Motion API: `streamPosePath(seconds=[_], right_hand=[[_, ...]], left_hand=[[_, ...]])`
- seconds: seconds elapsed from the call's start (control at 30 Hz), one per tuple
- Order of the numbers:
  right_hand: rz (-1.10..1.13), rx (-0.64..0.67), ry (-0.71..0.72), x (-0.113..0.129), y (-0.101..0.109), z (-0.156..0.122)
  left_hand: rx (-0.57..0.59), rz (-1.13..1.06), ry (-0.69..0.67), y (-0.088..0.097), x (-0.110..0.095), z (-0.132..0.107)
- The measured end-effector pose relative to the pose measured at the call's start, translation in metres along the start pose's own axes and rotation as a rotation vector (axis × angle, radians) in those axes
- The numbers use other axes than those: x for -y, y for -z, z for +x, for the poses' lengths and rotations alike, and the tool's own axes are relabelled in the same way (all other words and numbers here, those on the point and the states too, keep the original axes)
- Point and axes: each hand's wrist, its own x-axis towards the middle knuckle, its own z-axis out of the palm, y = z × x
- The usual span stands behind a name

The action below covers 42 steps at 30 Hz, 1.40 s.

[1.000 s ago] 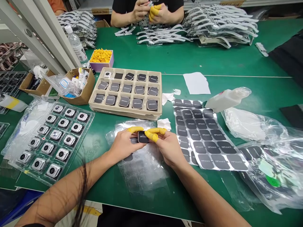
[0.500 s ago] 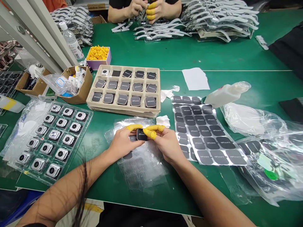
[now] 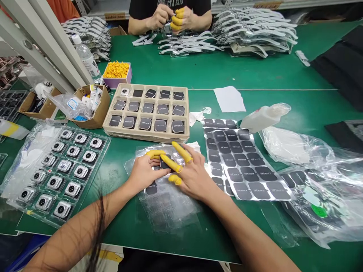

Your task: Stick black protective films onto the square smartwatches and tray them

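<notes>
Just in front of the beige tray, my left hand [image 3: 143, 172] pinches a dark square watch case [image 3: 162, 163] between thumb and fingers. Yellow finger cots cover some fingertips on both hands. My right hand [image 3: 195, 175] has its fingers spread, and one covered finger lies across the watch's face, hiding part of it. Beneath both hands lie clear plastic film sheets [image 3: 167, 213], with a dark sticker [image 3: 151, 187] near my left wrist. A sheet of dark printed stickers [image 3: 245, 160] is to the right of my right hand.
The beige tray [image 3: 146, 136] holds watches with dark faces. At left, a clear tray [image 3: 105, 149] carries watches face down. A plastic bottle [image 3: 263, 117], bagged items [image 3: 320, 204], a cardboard box [image 3: 98, 119] and a box of yellow cots [image 3: 117, 81] stand around. A person [image 3: 170, 24] works opposite.
My right hand has let go of the watch's edge and spread its fingers, with one now across the face. My left hand still holds the watch, shifted slightly left in view.
</notes>
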Motion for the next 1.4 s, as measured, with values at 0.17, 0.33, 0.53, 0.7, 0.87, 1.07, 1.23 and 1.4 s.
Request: streamPosePath(seconds=[0.17,0.33,0.53,0.7,0.87,1.07,1.23,1.4], right_hand=[[-0.049,-0.049,-0.016,0.003,-0.004,-0.004],[-0.028,-0.161,-0.227,0.009,-0.005,-0.002],[0.192,-0.129,-0.033,0.026,-0.012,0.006],[0.283,-0.311,0.037,0.021,-0.007,0.01],[0.132,-0.506,-0.29,-0.021,0.01,0.007],[-0.034,-0.133,-0.518,-0.051,0.005,0.013],[0.166,-0.22,-0.511,-0.057,0.027,0.008],[0.418,-0.149,-0.09,-0.034,0.043,-0.013]], left_hand=[[-0.007,-0.001,0.028,-0.001,-0.001,0.001],[0.013,-0.109,0.081,0.0,-0.001,0.001],[-0.096,-0.262,0.036,0.028,-0.027,-0.002],[-0.233,0.569,-0.318,0.085,-0.093,0.068],[-0.25,0.752,-0.389,0.081,-0.139,0.12],[0.075,0.504,-0.15,-0.003,-0.072,0.027],[0.208,0.797,-0.235,-0.023,-0.022,-0.007],[0.251,0.796,-0.276,-0.017,-0.02,-0.003]])
